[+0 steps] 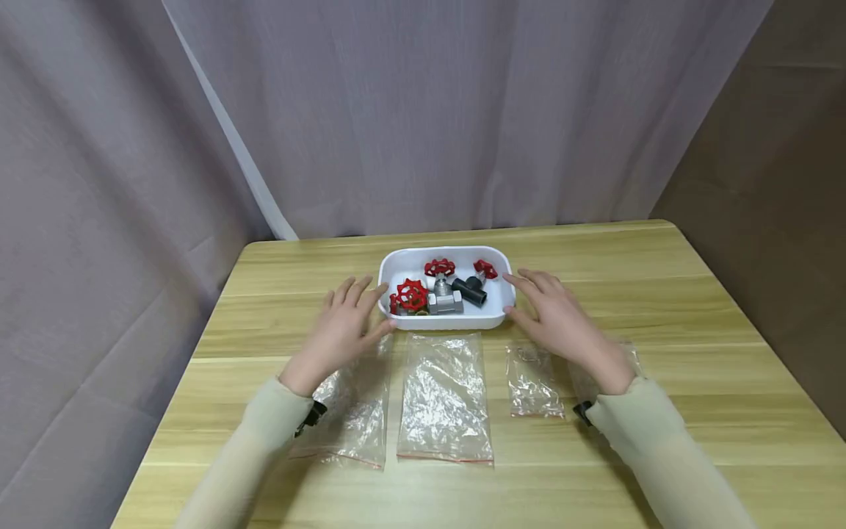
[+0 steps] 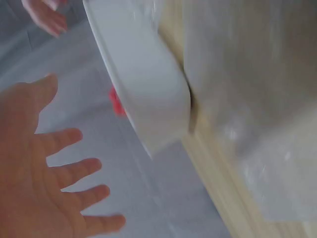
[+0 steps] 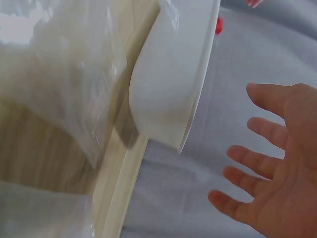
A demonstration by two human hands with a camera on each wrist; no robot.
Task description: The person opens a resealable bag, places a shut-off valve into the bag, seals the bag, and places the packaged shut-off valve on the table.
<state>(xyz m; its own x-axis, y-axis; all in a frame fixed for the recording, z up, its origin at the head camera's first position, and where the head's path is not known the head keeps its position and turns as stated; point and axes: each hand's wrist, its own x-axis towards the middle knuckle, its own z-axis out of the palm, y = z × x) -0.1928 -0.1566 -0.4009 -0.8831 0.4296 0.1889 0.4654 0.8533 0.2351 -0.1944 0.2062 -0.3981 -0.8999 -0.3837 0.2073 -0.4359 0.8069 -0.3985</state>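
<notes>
A white plastic tray (image 1: 449, 323) sits toward the far side of the table, holding several valves and fittings. Red handwheels (image 1: 413, 294) top the valves, a grey metal valve body (image 1: 446, 302) lies near the middle, and a black tee-shaped pipe fitting (image 1: 469, 292) is to its right. My left hand (image 1: 340, 334) is at the tray's left end, fingers spread. At the right end, my right hand (image 1: 565, 323) has its fingers extended toward the rim. Both wrist views show a gap between the straight fingers (image 2: 79, 171) (image 3: 257, 161) and the tray wall.
Two larger clear zip bags (image 1: 444, 397) (image 1: 357, 419) lie flat in front of the tray, the left one partly under my left arm. To the right is a smaller clear bag (image 1: 534, 378); another (image 1: 631, 355) is mostly covered by my right wrist. Grey curtains (image 1: 423, 110) hang behind the table.
</notes>
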